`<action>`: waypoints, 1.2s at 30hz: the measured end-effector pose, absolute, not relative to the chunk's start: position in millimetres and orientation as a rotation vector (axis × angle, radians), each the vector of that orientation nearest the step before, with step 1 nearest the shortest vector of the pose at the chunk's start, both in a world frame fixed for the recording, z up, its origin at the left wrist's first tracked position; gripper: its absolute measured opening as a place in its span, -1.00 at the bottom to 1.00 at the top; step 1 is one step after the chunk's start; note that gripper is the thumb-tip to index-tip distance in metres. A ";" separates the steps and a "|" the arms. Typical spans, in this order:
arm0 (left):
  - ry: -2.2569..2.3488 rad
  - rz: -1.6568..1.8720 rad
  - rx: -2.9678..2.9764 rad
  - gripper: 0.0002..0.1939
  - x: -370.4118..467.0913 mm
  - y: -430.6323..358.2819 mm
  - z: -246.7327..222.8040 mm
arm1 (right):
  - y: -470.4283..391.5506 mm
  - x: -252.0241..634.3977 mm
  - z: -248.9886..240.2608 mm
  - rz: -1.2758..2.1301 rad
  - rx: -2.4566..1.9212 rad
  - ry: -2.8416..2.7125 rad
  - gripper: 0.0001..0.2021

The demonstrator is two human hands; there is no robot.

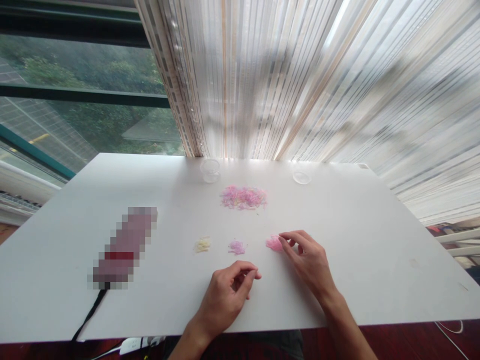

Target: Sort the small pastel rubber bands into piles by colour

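Observation:
My right hand [307,252] is at the right edge of a small pile of pink bits [273,243], thumb and forefinger brought together there. Whatever lies between those fingertips is too small to make out. Closer to me, my left hand [229,292] hovers or rests over the white table [168,305], its thumb and forefinger pinched; any held piece is not visible. Just beyond it lies a small pile of lilac bits [237,246]. A pale yellow pile [203,244] sits to the left. Farther back spreads a larger mixed heap of pink, lilac and yellowish slivers [243,197].
Clear plastic containers [210,171] stand at the table's back edge, with a clear round lid or dish [301,177] farther right. On the left lies a pixelated purplish object [125,245] with a black strap [90,315]. A striped curtain [255,80] hangs behind the table.

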State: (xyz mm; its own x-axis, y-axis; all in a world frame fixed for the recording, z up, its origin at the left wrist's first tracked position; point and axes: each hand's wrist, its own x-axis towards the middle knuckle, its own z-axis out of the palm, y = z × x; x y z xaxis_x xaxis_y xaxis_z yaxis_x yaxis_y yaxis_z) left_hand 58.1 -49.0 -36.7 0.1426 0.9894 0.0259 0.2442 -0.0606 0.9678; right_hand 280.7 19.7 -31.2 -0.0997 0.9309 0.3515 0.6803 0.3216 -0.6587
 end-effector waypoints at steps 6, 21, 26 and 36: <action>1.269 1.013 1.467 -0.81 58.6 -49.1 -35.6 | 15.5 285.0 -35.4 0.387 -1.448 -1.923 -0.78; 1.233 0.990 1.406 -0.80 58.0 -50.4 -36.3 | -30.5 251.9 -26.4 0.675 -1.124 -1.875 -0.88; 1.207 0.959 1.403 -0.83 57.3 -51.0 -35.6 | -30.6 244.7 -29.8 0.808 -1.037 -1.866 -0.86; 1.253 0.939 1.459 -0.81 57.0 -52.0 -36.2 | -29.6 244.3 -32.9 0.798 -1.032 -1.788 -0.87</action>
State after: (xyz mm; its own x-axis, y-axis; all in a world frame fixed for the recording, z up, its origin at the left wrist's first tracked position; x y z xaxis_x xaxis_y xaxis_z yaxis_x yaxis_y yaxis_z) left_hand 57.0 -52.0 -36.2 0.1762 0.9838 -0.0326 0.2450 -0.0118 0.9695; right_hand 244.3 -29.6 -32.9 -0.2513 0.8912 0.3777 0.3136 0.4441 -0.8393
